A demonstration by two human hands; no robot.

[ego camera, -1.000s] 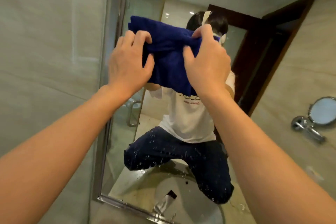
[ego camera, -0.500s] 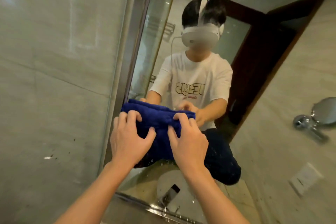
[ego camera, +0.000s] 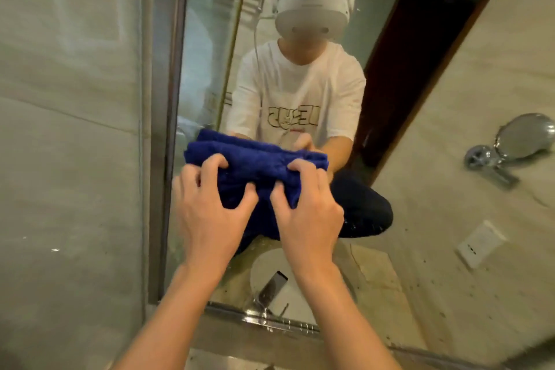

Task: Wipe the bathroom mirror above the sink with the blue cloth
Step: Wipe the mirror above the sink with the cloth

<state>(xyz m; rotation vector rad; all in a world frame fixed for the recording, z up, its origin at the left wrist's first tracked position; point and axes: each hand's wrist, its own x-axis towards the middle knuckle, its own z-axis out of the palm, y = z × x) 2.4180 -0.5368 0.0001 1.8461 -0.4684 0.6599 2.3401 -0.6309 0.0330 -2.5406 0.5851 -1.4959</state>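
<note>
The folded blue cloth (ego camera: 255, 165) lies flat against the mirror (ego camera: 420, 159), low in the left part of the glass. My left hand (ego camera: 210, 210) grips its left half, fingers curled into the fabric. My right hand (ego camera: 303, 207) grips the right half the same way, beside the left hand. The lower part of the cloth is hidden behind both hands. Water drops and specks dot the glass near the bottom.
The mirror's metal frame (ego camera: 168, 129) runs up the left side and along the bottom, with a tiled wall (ego camera: 69, 159) to its left. A person wearing a white headset, a sink and faucet, a round wall mirror and a socket appear only as reflections.
Both hands have drawn the cloth down the glass from head height to the lower part of the mirror, keeping their grip. The view has tipped downward and closer.
</note>
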